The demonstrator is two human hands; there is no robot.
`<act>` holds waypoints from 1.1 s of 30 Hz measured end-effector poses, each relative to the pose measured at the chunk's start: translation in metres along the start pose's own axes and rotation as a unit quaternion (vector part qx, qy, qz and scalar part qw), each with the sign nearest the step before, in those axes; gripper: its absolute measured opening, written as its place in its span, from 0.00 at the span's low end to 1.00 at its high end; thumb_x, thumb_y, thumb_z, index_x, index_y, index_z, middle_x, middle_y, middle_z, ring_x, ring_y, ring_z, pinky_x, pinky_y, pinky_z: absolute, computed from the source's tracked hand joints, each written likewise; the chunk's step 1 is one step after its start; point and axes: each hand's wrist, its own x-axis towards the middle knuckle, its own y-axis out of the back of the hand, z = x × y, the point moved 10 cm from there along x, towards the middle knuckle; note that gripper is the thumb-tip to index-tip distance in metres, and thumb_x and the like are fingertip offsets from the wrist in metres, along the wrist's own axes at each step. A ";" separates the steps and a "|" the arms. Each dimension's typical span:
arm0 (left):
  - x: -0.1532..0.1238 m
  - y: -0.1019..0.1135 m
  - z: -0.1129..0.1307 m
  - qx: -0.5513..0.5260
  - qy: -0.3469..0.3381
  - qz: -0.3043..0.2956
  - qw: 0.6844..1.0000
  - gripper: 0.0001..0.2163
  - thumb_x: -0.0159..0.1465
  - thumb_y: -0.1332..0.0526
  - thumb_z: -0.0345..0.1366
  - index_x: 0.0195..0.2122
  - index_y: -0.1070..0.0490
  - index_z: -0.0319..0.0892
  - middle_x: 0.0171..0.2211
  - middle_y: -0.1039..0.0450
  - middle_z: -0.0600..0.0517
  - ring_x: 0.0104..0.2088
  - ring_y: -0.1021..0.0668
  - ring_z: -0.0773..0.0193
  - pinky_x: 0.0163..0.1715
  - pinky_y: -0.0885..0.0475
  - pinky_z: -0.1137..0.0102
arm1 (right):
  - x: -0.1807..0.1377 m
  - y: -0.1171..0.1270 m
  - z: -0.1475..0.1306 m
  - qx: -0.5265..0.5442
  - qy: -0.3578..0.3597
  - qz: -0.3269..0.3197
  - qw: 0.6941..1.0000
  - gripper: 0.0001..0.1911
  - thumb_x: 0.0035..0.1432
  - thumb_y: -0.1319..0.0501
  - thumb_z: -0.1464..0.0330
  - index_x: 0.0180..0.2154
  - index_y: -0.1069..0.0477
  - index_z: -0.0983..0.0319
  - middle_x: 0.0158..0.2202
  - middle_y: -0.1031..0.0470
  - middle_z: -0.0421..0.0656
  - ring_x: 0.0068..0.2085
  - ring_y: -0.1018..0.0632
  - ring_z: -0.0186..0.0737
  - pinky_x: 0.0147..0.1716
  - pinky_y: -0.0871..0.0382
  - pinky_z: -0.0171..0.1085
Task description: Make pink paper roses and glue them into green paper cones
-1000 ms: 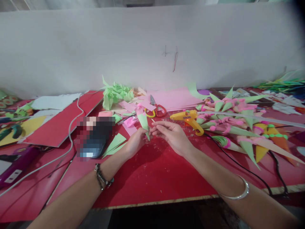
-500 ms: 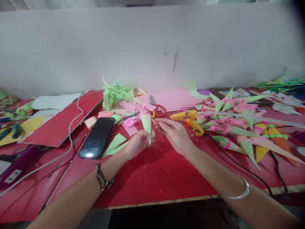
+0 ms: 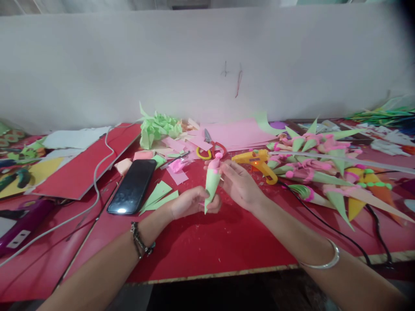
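**Green paper cone (image 3: 212,185) in left-hand grip over red counter (image 3: 227,248)**

At far left, a purple object (image 3: 30,224) lies on the counter. A white cable (image 3: 96,179) crosses a red board (image 3: 81,168) beyond it. Right of these, a dark phone (image 3: 132,185) lies flat, with cut green paper pieces (image 3: 158,196) just beside it and a crumpled green paper heap (image 3: 158,128) farther back, near the wall (image 3: 145,65).

The left hand (image 3: 189,202), a dark bracelet (image 3: 139,242) at its wrist, is clamped on the lower part of the cone. The cone stands tilted between the hands, point downward, its pink, ball-topped end up. Scissors (image 3: 208,137) with yellow and red handles lie behind it.

The right hand (image 3: 241,185) has its fingers drawn together at the cone's upper right side; whether they grip it cannot be determined. A silver bangle (image 3: 330,259) is on that arm.

Near the right hand rests a yellow glue gun (image 3: 251,156). Farther right lies a pile of paper cones (image 3: 337,203), mostly green and pink.
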 end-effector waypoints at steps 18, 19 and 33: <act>-0.012 0.047 0.011 0.251 0.008 0.285 0.925 0.09 0.52 0.46 0.40 0.22 0.39 0.39 0.20 0.43 0.58 0.23 0.39 0.71 0.25 0.43 0.74 | -0.008 0.004 -0.029 -0.248 0.116 0.067 0.959 0.06 0.47 0.39 0.66 0.23 0.31 0.60 0.42 0.36 0.42 0.48 0.34 0.38 0.46 0.39 0.38; -0.014 0.048 0.011 0.243 0.012 0.298 0.923 0.09 0.52 0.45 0.41 0.22 0.39 0.39 0.20 0.43 0.58 0.23 0.38 0.71 0.25 0.43 0.74 | -0.008 0.009 -0.029 -0.241 0.114 0.086 0.960 0.06 0.47 0.39 0.65 0.23 0.31 0.60 0.40 0.35 0.42 0.44 0.32 0.37 0.43 0.37 0.37; -0.015 0.053 0.006 0.205 0.012 0.314 0.927 0.12 0.53 0.45 0.43 0.21 0.40 0.40 0.19 0.42 0.58 0.21 0.38 0.71 0.24 0.44 0.74 | -0.005 0.021 -0.015 -0.146 0.065 0.113 0.981 0.07 0.48 0.39 0.67 0.33 0.28 0.59 0.31 0.25 0.39 0.34 0.25 0.35 0.39 0.31 0.39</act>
